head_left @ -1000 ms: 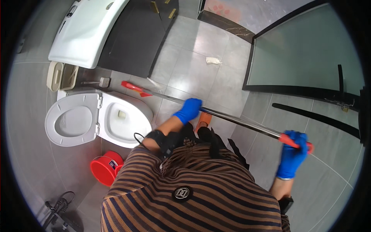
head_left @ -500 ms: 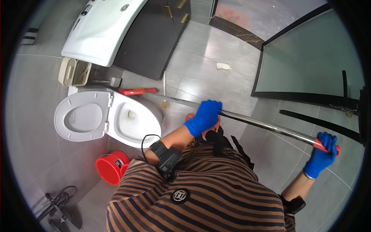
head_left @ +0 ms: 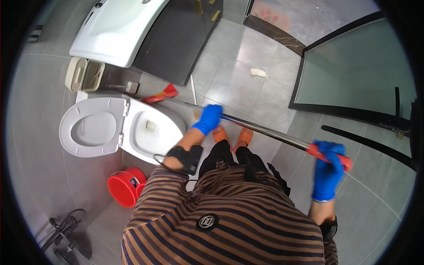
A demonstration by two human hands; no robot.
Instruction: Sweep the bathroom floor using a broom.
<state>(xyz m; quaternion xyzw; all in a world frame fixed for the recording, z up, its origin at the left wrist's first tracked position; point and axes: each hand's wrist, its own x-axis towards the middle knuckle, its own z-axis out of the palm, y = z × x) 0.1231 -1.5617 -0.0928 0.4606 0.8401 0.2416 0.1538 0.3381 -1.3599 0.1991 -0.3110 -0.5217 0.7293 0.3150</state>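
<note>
Pole (head_left: pixel 282 139) w/ red head (head_left: pixel 160 94) spans both hands: L hand (head_left: pixel 209 119) grip wraps shaft btwn head & midpt, R hand (head_left: pixel 328 170) grip clasps red end sleeve (head_left: pixel 343 162). Head's nr toilet's (head_left: pixel 179 131) far edge; contact unclear. Bowl has yellowish patch (head_left: pixel 150 125) at bottom. Cream bin (head_left: pixel 76 74) behind, red bucket (head_left: pixel 120 187) on floor (head_left: pixel 101 225) nr toilet's near edge; contents unclear.

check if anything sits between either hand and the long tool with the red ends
Only the blue gloves; nothing else visible does. The left hand is closed around the metal pole, and the right hand around the red grip.
</note>
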